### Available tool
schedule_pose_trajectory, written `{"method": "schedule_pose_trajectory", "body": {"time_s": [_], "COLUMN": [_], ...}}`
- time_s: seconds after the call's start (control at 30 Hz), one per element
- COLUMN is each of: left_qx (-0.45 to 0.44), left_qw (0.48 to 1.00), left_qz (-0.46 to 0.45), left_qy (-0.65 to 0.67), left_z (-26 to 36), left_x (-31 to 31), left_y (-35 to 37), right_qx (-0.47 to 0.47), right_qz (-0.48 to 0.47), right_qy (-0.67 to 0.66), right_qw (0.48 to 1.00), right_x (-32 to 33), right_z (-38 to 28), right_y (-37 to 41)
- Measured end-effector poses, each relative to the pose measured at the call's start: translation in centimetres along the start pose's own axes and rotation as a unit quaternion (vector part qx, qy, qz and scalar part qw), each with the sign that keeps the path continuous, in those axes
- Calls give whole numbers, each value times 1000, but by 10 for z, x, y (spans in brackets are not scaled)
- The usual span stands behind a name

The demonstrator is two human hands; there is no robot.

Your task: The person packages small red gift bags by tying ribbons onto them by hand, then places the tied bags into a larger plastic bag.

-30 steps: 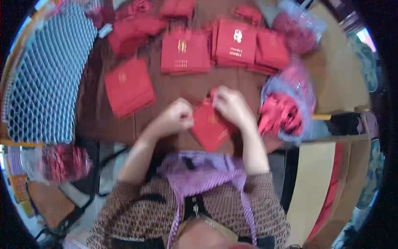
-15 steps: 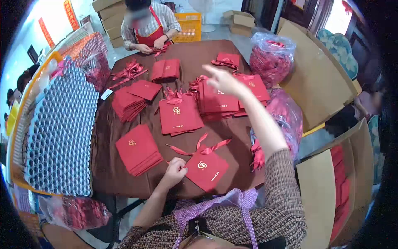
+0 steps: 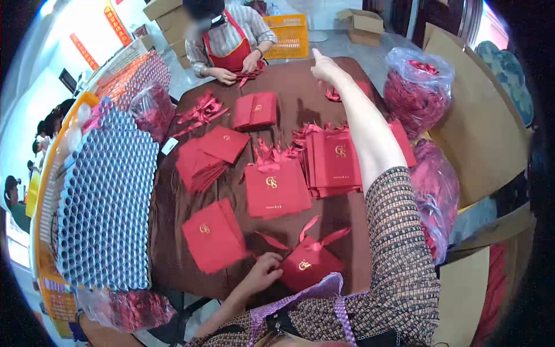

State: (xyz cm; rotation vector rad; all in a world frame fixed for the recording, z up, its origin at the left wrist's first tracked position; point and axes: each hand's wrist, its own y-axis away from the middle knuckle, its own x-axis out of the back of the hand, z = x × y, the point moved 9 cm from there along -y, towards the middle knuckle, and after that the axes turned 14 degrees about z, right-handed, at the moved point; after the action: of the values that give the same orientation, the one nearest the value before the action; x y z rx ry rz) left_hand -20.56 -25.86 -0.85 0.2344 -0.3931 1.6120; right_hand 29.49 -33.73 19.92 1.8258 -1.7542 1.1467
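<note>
My left hand (image 3: 263,273) rests on the near corner of a red gift bag (image 3: 310,265) with a gold logo and loose ribbon handles, pinching its edge. My right hand (image 3: 325,67) is stretched far across the brown table (image 3: 300,113), fingers apart and holding nothing, just above a small red ribbon piece (image 3: 334,94). Between the hands lie stacks of flat red bags (image 3: 276,188), another red bag stack (image 3: 336,163) and a nearer red bag stack (image 3: 213,235).
A person in a red apron (image 3: 228,43) works ribbons at the table's far end. A rack of grey tubes (image 3: 107,196) fills the left side. Plastic sacks of red ribbons (image 3: 417,87) and cardboard sheets (image 3: 480,127) stand on the right.
My right arm has reached farther across the table towards the far end. My left hand stays on the near bag. The view has tilted up and shifted.
</note>
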Motion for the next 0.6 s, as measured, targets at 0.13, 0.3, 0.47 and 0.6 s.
{"method": "schedule_pose_trajectory", "body": {"time_s": [0.13, 0.3, 0.47, 0.6], "left_qx": [29, 64, 65, 89], "left_qw": [999, 996, 997, 995], "left_qz": [-29, -57, -45, -32], "left_qy": [-3, -14, 15, 44], "left_z": [12, 7, 14, 3], "left_x": [2, 2, 5, 4], "left_y": [-3, -3, -10, -10], "right_qx": [7, 8, 27, 15], "right_qz": [-19, -33, -28, -24], "right_qy": [11, 21, 90, 89], "right_qw": [1000, 999, 995, 996], "right_x": [-9, -33, -49, -66], "right_z": [-7, 1, 8, 12], "right_y": [-15, -45, -60, -76]}}
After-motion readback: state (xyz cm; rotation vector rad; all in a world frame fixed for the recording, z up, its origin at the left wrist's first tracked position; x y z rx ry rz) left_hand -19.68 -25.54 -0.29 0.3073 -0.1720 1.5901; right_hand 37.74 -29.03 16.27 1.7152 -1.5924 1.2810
